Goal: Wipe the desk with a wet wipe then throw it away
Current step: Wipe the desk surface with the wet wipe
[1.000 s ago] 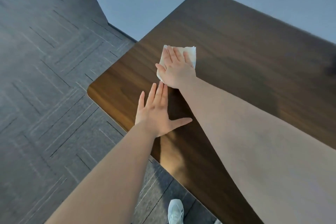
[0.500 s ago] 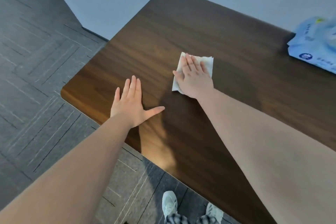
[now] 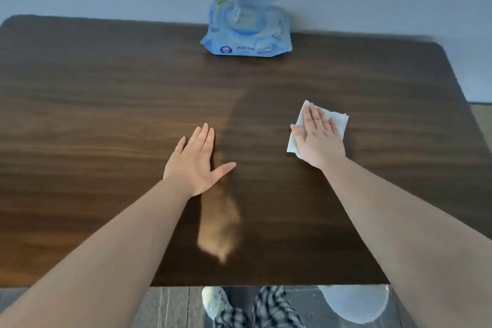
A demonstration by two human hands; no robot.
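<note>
A dark wooden desk (image 3: 106, 104) fills the view. My right hand (image 3: 318, 136) lies flat, palm down, on a folded white wet wipe (image 3: 338, 121) and presses it onto the right half of the desk. Only the wipe's edges show around the fingers. My left hand (image 3: 197, 160) rests flat on the desk's middle, fingers together and thumb spread, holding nothing.
A blue pack of wet wipes (image 3: 246, 32) with its lid flipped up stands at the desk's far edge against the grey wall. Under the near edge I see a shoe (image 3: 214, 301), checked trousers and a pale round object (image 3: 354, 302) on the floor.
My right hand has slid the wipe from the desk's left corner rightward across the top. The view has swung right, bringing the wipe pack fully into sight. The left hand stays planted.
</note>
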